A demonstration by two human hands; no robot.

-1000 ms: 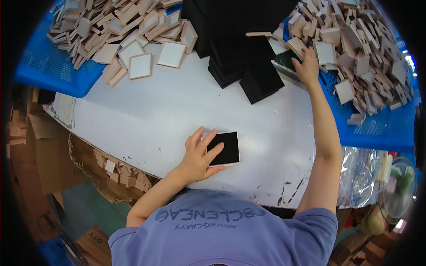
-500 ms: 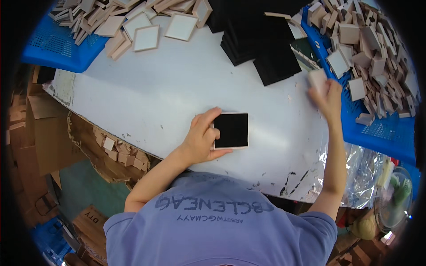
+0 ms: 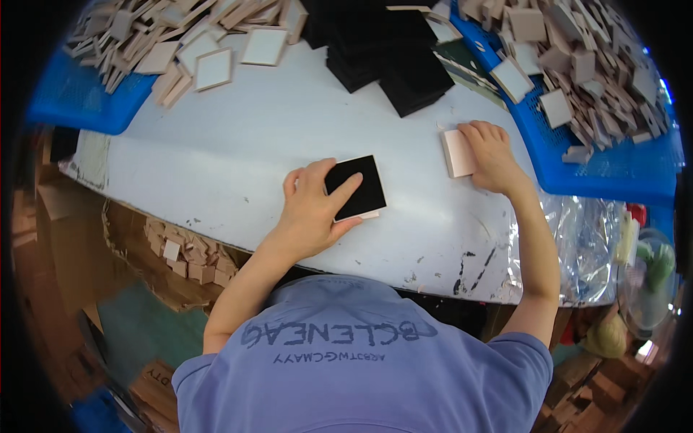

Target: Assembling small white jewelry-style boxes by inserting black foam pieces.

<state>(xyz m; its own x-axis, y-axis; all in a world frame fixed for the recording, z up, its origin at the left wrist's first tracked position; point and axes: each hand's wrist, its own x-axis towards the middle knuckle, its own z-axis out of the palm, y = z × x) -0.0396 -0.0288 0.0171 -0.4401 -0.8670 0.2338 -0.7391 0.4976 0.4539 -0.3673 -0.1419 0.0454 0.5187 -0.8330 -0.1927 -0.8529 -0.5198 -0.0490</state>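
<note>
Near the middle of the white table, my left hand (image 3: 309,209) grips a small pinkish box with a black insert (image 3: 367,189) by its edges, one finger lying across the black surface. The box is tilted a little, and part of its left side is hidden by the fingers. Farther right, my right hand (image 3: 492,155) holds a plain pale pink box piece (image 3: 457,153) by its right side, fingers curled over the upper edge. Beyond it lies a stack of black square sheets (image 3: 411,76).
A blue basket (image 3: 577,177) at the right is heaped with pale box pieces (image 3: 581,68). Another blue basket (image 3: 79,108) with similar pieces stands at the far left. Clear plastic film (image 3: 577,252) lies at the right edge, and a carton (image 3: 184,252) of pieces sits below the table's left edge.
My right hand has moved left from beside the right basket, carrying the pale box piece. My left hand has tilted the box with the black insert and shifted slightly left. The whole view has shifted.
</note>
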